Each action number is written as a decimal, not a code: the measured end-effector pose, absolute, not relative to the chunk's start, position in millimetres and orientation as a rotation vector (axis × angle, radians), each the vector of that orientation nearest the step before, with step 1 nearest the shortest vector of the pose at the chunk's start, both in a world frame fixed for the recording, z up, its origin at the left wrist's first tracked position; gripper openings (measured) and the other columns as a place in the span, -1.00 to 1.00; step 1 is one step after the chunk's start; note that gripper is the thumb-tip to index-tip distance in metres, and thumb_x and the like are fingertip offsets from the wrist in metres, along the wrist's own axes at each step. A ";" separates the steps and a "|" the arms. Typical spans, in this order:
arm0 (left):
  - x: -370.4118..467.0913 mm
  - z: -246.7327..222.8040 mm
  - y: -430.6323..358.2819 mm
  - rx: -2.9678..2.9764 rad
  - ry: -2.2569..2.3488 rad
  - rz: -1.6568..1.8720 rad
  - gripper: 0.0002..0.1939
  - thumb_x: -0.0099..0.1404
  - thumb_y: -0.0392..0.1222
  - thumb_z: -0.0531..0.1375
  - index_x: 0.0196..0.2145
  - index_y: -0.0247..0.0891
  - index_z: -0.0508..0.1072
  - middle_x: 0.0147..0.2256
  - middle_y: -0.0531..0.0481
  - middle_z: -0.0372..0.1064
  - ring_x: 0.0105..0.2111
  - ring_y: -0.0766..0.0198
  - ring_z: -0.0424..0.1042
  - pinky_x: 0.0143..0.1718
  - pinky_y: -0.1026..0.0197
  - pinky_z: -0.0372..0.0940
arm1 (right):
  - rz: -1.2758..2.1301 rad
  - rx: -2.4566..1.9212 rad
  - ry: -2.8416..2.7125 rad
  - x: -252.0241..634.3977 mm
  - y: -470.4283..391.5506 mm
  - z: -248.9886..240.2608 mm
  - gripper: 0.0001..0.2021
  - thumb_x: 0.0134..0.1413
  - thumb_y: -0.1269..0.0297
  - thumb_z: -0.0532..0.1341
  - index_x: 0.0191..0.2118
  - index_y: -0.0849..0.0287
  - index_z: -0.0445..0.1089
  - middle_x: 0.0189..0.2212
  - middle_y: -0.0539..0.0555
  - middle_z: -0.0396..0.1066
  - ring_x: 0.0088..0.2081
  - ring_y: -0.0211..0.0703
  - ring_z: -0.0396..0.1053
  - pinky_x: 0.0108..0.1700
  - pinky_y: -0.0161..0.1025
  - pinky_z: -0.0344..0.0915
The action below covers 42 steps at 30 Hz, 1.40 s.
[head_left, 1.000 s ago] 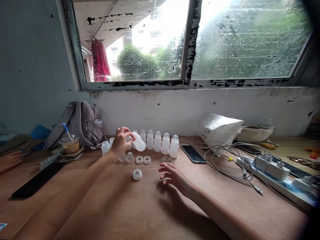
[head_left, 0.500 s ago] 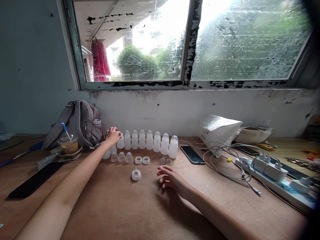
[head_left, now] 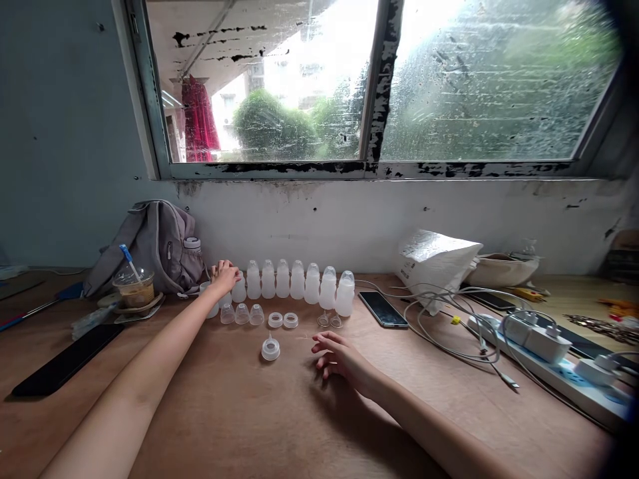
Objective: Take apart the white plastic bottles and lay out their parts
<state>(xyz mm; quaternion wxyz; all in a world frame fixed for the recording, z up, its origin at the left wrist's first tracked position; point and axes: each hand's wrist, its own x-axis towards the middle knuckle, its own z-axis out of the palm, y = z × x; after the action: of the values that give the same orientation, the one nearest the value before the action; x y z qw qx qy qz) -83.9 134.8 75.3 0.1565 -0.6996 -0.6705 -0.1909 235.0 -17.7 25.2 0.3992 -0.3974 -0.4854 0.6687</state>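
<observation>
My left hand [head_left: 225, 273] is at the left end of a row of frosted baby bottles [head_left: 283, 283]. Its bent fingers close around the top of a baby bottle [head_left: 239, 289]; the hand partly hides that bottle and those left of it. My right hand [head_left: 334, 356] hangs just above the table, fingers loosely curved, apart and holding nothing. Left of it lies a white collar ring with a nipple [head_left: 270, 349]. Clear dome caps [head_left: 242, 314], two white collar rings [head_left: 283, 320] and two clear nipples [head_left: 330, 320] are lined up before the bottles.
A phone [head_left: 383, 309], coiled white cables [head_left: 449, 339] and a loaded power strip [head_left: 549, 362] lie to the right, before a white bag [head_left: 436, 263]. On the left are a backpack [head_left: 154, 246], an iced drink cup [head_left: 134, 289] and a flat black object [head_left: 67, 359].
My left hand has lowered slightly at the left end of the bottle row. The right hand stays in place, and the loose parts keep their positions.
</observation>
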 end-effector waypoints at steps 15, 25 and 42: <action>-21.9 41.1 11.0 -2.584 -1.495 -0.872 -0.68 0.16 0.07 0.03 -0.27 -0.18 0.38 -0.26 -0.04 0.35 -0.20 0.14 0.24 -0.17 0.16 0.10 | 1.684 -1.006 -1.276 236.4 -13.0 18.6 -0.78 -0.04 0.15 0.16 -0.31 0.17 0.22 -0.42 -0.01 0.29 -0.55 -0.36 0.32 -0.57 -0.41 0.28; -1.1 20.0 -13.7 -2.759 -1.484 -0.857 -0.68 0.05 -0.02 0.16 -0.25 -0.21 0.33 -0.29 -0.06 0.36 -0.27 0.14 0.30 -0.20 0.14 0.14 | 1.521 -1.016 -1.502 232.8 -14.0 16.8 -0.74 -0.04 0.08 0.13 -0.34 0.19 0.20 -0.47 -0.04 0.25 -0.59 -0.39 0.24 -0.66 -0.44 0.17; 50.9 17.6 -17.1 -2.690 -1.091 -1.119 -0.63 0.01 -0.14 0.19 -0.20 -0.27 0.27 -0.30 -0.06 0.32 -0.28 0.16 0.32 -0.23 0.12 0.25 | 0.709 -0.945 -1.944 227.7 -25.2 15.0 -0.85 0.01 0.20 0.08 -0.33 0.17 0.17 -0.51 -0.02 0.26 -0.56 -0.34 0.21 -0.59 -0.40 0.15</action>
<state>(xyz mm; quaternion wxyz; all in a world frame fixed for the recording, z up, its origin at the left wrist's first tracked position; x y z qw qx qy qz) 50.9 -17.1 17.6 0.0154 -0.8646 -0.3505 -0.3597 227.7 -25.2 15.0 0.4198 -0.3769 -0.7757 0.2828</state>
